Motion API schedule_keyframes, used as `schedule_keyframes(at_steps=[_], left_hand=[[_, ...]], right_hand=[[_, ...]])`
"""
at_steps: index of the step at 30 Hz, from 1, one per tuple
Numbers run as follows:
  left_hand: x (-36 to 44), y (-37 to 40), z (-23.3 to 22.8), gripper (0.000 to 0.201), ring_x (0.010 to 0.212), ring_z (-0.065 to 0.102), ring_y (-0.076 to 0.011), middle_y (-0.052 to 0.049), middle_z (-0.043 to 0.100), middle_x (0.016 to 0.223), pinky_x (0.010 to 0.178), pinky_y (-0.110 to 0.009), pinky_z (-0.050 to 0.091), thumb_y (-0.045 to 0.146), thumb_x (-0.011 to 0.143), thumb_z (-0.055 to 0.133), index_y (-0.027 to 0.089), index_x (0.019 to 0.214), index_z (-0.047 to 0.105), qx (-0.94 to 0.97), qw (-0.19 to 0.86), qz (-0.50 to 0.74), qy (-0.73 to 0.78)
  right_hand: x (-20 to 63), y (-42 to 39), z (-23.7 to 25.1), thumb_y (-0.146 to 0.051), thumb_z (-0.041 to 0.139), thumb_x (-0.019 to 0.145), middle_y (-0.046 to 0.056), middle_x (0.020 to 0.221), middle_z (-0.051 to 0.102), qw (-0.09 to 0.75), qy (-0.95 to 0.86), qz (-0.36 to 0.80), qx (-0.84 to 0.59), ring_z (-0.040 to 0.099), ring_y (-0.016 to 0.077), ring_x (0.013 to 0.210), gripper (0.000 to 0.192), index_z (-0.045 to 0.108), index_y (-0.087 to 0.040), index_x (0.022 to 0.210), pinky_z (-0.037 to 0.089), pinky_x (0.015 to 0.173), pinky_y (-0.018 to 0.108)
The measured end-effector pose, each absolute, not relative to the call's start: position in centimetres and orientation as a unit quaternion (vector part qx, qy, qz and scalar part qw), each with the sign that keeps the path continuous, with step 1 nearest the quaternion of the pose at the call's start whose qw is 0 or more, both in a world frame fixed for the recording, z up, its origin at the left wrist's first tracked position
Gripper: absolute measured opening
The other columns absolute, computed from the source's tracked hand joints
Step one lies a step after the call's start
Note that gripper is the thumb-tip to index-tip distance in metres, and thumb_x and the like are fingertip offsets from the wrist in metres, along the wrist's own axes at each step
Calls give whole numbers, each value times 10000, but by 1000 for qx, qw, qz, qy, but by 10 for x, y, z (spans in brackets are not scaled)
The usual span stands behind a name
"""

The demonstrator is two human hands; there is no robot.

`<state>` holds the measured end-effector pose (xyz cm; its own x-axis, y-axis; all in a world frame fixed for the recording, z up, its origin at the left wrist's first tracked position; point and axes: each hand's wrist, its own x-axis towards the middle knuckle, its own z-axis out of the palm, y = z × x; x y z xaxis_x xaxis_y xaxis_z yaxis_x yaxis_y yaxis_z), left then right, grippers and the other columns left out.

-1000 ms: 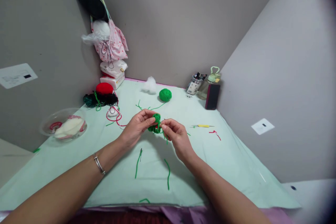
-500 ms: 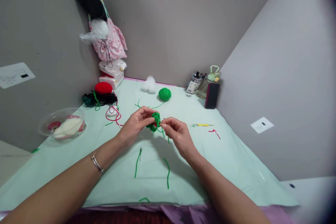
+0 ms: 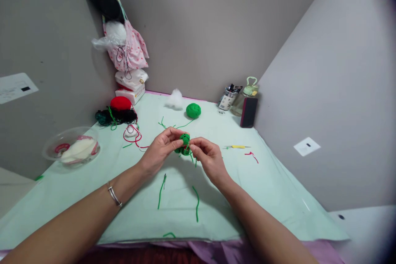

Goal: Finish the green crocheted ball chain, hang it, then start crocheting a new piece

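Head view. Both my forearms reach in from the bottom edge and meet over the middle of the table. My left hand [image 3: 159, 150] is turned palm inward, fingers curled, thumb and fingertips pinched on the left side of the green crochet piece [image 3: 185, 144]. My right hand [image 3: 208, 157] comes in from the other side, thumb and forefinger pressed together at the piece's right edge; whether they grip the yarn or a needle I cannot tell. A silver bracelet [image 3: 114, 194] sits on my left wrist.

The piece is small, round, bright green, held just above the table between both hands, with loose green tails hanging below it.

Surface: pale green cloth [image 3: 272, 189] covering the table, set in a grey-walled corner. Green yarn scraps [image 3: 161, 191] lie near me. A green yarn ball [image 3: 193, 110] sits farther back, a yellow-handled hook [image 3: 237, 147] to the right, and a clear bowl [image 3: 72, 148] at the left.
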<state>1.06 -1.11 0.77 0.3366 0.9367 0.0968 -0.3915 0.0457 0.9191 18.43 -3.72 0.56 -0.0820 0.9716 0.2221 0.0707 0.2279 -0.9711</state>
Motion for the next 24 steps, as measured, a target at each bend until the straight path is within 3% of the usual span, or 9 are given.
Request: schedule_keyframes(at_steps=[14,21,24], left_hand=[[15,-12,0,215,912,654,-161,-35,727,982,902,-310,479,303,833,811,190,958,679,421,715,502,244],[19,-15,-6,234,910,643,-172,-24,711,975,858,-317,479,297,797,825,195,914,649,454,668,516,286],[17,-13,-8,233,879,633,-162,-12,702,955,788,-294,476,277,791,829,199,911,646,468,650,516,305]], right_hand=[[178,-36,-6,-429,787,767,-30,606,564,545,-521,489,-437,442,118,564,238,736,-206,833,376,546,262],[179,-35,-5,-436,760,793,-37,605,543,543,-531,467,-452,423,107,557,252,697,-193,767,363,542,257],[185,-30,-1,-423,765,783,-41,617,566,516,-534,482,-465,453,102,543,246,696,-190,821,373,528,251]])
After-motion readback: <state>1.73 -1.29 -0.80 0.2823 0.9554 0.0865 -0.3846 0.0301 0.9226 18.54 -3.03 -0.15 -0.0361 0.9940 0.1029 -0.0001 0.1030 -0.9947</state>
